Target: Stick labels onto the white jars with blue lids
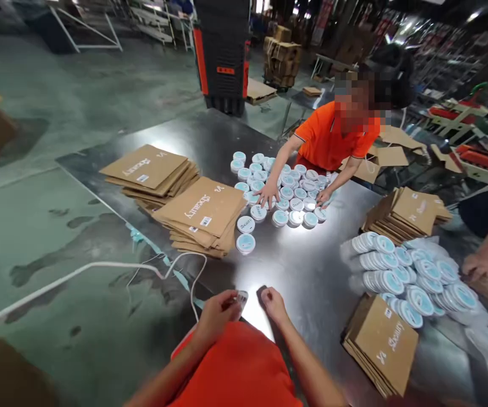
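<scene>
My left hand (221, 314) is closed at the table's near edge, thumb and fingers pinching a small translucent piece (242, 297) with whitish marks. Its exact kind cannot be made out. To the right, my right hand (274, 305) rests with curled fingers at the same edge. Whatever it holds, if anything, is hidden. A dark patch beside it may be its reflection. Beyond my hands, round tins (245, 244) with pale blue and white lids stand in stacks on the metal table (303, 265). Flat brown cardboard pieces (205, 206) printed with white lettering lie stacked to the left.
Across the table a co-worker in an orange shirt (332, 133) has both hands on the tins. More tins in plastic (419, 299) and cardboard stacks (386, 339) occupy the right side, beside another person's hand (479, 263). A white cable (100, 264) crosses the left edge.
</scene>
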Demonstrator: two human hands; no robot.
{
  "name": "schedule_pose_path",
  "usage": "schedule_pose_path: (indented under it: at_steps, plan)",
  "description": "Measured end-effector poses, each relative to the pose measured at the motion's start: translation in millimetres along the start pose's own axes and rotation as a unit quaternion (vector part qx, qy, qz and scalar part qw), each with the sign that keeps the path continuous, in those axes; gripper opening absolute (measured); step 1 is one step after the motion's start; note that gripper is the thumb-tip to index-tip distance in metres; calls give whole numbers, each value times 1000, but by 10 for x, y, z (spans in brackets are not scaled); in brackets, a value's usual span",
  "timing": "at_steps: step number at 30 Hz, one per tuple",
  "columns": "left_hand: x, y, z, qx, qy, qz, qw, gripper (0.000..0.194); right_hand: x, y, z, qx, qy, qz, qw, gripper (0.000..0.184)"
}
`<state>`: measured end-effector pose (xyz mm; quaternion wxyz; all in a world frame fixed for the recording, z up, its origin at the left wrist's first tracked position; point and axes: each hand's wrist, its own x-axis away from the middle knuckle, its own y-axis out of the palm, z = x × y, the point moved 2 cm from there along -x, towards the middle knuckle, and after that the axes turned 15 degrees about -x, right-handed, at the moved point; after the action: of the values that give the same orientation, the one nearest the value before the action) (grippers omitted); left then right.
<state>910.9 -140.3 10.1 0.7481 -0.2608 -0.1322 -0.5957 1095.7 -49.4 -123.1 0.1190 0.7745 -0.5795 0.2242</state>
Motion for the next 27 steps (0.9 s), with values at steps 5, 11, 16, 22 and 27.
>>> schedule_pose_path:
  at_steps: [5, 11, 16, 22, 27]
  plan:
    - [-179, -233, -20, 17, 11, 9, 1000, 48, -514, 341, -378, 325, -148, -64, 932, 55]
    - [-165, -558, -95, 106, -42, 22, 993, 70, -1292, 805, -796, 562, -192, -136, 793, 75]
    - [-132, -667, 7, 123, -77, 46, 988, 50, -1079, 794, -433, 550, -151, -84, 817, 69]
    - [-245, -387, 134, 123, -63, 4, 990, 50, -132, 463, 98, 351, -168, 34, 920, 60]
    - [-327, -35, 128, 106, -64, -73, 990, 36, 524, 378, -348, -46, -175, 60, 982, 46]
